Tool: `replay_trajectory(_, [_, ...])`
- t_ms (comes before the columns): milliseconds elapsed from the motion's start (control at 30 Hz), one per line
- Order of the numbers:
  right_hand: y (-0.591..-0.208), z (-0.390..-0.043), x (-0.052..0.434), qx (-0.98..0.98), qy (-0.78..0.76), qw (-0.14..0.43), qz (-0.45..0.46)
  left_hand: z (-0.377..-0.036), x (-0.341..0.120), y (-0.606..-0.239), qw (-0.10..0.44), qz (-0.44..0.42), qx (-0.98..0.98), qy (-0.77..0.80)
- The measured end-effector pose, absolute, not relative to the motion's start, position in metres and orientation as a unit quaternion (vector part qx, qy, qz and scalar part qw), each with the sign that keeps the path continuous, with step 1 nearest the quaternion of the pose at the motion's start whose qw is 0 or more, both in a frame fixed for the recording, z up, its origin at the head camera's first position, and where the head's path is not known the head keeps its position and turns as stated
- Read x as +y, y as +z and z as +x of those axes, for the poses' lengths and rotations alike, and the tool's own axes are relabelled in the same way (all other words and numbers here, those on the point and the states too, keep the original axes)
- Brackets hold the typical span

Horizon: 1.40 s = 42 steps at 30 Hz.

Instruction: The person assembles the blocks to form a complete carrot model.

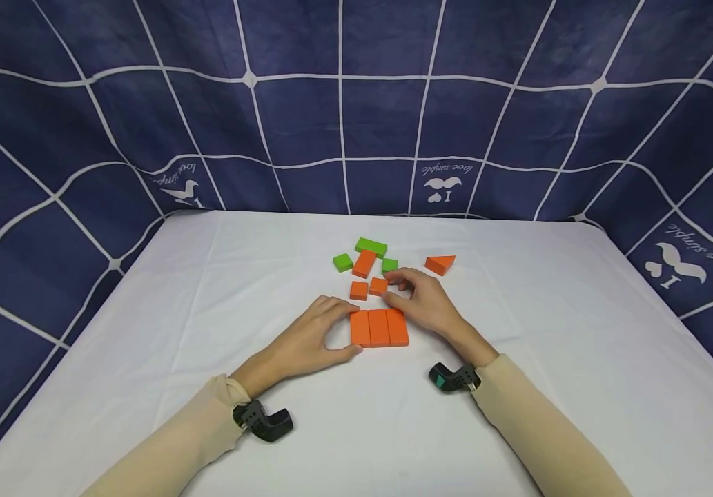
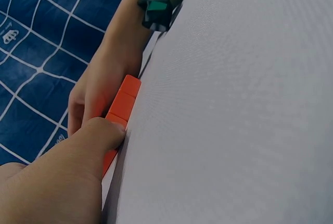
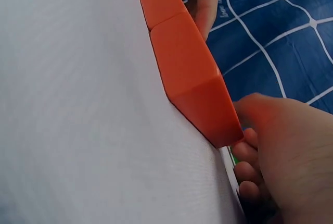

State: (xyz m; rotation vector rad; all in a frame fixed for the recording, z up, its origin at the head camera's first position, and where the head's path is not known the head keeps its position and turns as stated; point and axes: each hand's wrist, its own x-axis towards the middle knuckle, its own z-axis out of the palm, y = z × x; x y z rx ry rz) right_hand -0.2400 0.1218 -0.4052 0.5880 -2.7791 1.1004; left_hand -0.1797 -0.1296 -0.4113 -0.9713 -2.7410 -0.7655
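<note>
Three orange rectangular blocks (image 1: 379,328) lie side by side in a row on the white cloth. My left hand (image 1: 315,336) holds the leftmost one, thumb at its near end and index finger at its far end. In the left wrist view the thumb presses on the orange row (image 2: 123,105). Just beyond the row, my right hand (image 1: 426,300) pinches a small orange block (image 1: 378,286) at its right side between thumb and index finger. That grip is hidden in the right wrist view, where the row's end block (image 3: 190,62) fills the middle.
Another small orange block (image 1: 359,290) lies left of the pinched one. Farther back are an orange rectangle (image 1: 364,264), a long green block (image 1: 371,246), two small green blocks (image 1: 342,262) and an orange triangular block (image 1: 440,265). A blue checked curtain (image 1: 306,124) hangs behind the table.
</note>
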Motion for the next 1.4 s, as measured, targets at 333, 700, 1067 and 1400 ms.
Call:
replay_trajectory(333, [-0.405,-0.24,0.121,-0.91,0.364,0.067,0.186,-0.18,-0.129,-0.412,0.063,-0.318,-0.91,-0.256])
replay_trajectory(700, [-0.408,-0.228,0.137,-0.881,0.414,0.084,0.212,-0.18,-0.126,-0.412,0.055,-0.318,-0.913,-0.249])
replay_trajectory(1067, [-0.41,-0.206,0.139,-0.849,0.43,0.097,0.291,-0.18,-0.128,-0.411,0.057,-0.317,-0.913,-0.252])
replay_trajectory(1400, [-0.405,-0.187,0.137,-0.819,0.417,0.092,0.383,-0.179,-0.129,-0.411,0.067,-0.323,-0.91,-0.252])
